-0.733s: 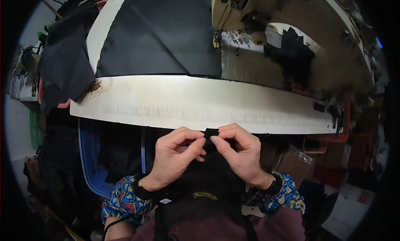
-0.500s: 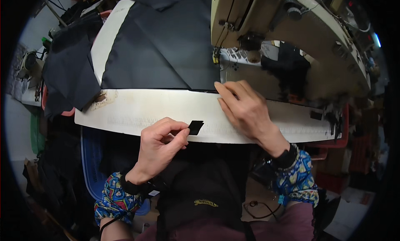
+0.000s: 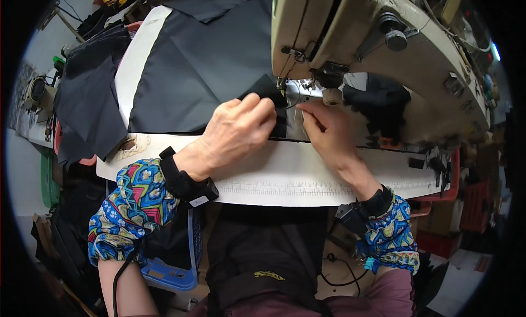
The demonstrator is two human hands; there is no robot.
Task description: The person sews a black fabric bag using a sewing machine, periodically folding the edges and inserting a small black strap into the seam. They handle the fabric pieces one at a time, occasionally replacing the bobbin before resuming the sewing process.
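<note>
A large black fabric panel (image 3: 186, 70) lies on the white machine table, left of the sewing machine's needle. My left hand (image 3: 240, 132) is closed over the panel's near right corner, gripping black fabric; a darker fold or piece stands up beyond its knuckles. The small black tab it held earlier cannot be told apart now. Close to the needle area (image 3: 283, 86), my right hand (image 3: 330, 132) has thumb and forefinger pinched together over the metal plate, somewhat blurred. Whatever is between those fingers, if anything, is too small to make out.
The sewing machine (image 3: 350, 37) arches over the right side. A ruler-marked white table edge (image 3: 274, 188) runs in front of me. More black fabric (image 3: 90, 92) hangs at the left, and a dark cloth bundle (image 3: 378, 100) sits under the machine arm. A blue basket (image 3: 178, 276) stands below.
My left hand has moved up from the table edge, with its small black tab, onto the fabric by the needle. The right hand has shifted slightly right and closed into a pinch.
</note>
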